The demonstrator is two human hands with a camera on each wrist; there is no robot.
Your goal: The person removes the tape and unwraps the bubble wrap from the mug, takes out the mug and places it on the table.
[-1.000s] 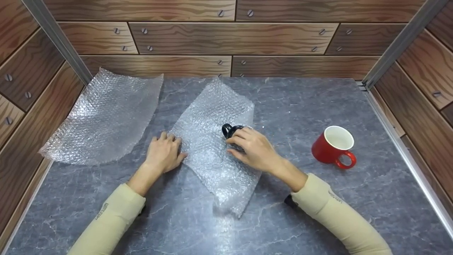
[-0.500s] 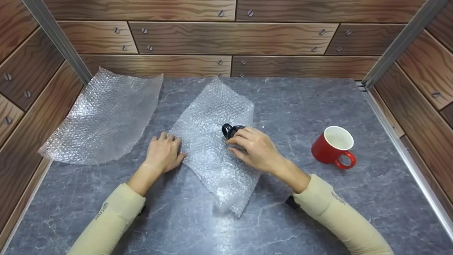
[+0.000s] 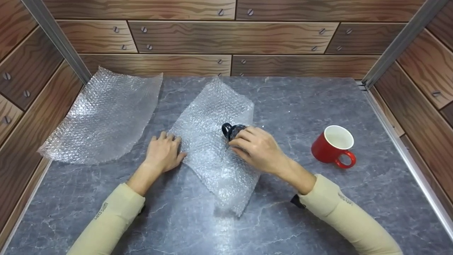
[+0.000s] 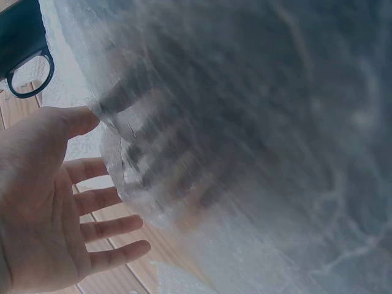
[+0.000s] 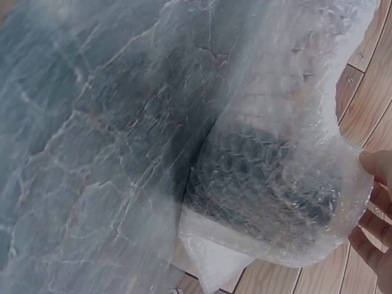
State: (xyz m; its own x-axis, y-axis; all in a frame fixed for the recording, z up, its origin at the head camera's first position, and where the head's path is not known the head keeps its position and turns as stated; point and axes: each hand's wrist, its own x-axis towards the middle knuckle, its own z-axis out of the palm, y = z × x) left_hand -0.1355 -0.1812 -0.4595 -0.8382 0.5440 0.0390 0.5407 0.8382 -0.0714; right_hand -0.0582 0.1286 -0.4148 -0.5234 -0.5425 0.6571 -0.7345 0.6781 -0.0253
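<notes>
A black mug (image 3: pixel 227 130) lies on the middle sheet of bubble wrap (image 3: pixel 208 117), its handle showing and its body partly under a fold of the wrap. My right hand (image 3: pixel 260 148) is curled over the mug's right end, covering much of it. In the right wrist view the fingers and thumb of that hand (image 5: pixel 376 202) grip the wrap around the dark mug body (image 5: pixel 263 177). My left hand (image 3: pixel 162 153) rests with spread fingers at the sheet's left edge. In the left wrist view its straight fingers (image 4: pixel 101 201) and thumb meet the wrap's edge.
A red mug (image 3: pixel 324 148), white inside, stands upright to the right, handle toward the front. Another bubble wrap sheet (image 3: pixel 109 117) lies at the left, reaching the side wall. Wood-patterned walls (image 3: pixel 233 37) and metal posts (image 3: pixel 396 46) enclose the grey marbled table (image 3: pixel 300 102).
My right hand has shifted slightly rightward, so more of the wrapped black mug shows beside its fingers. The left hand and the red mug keep their places.
</notes>
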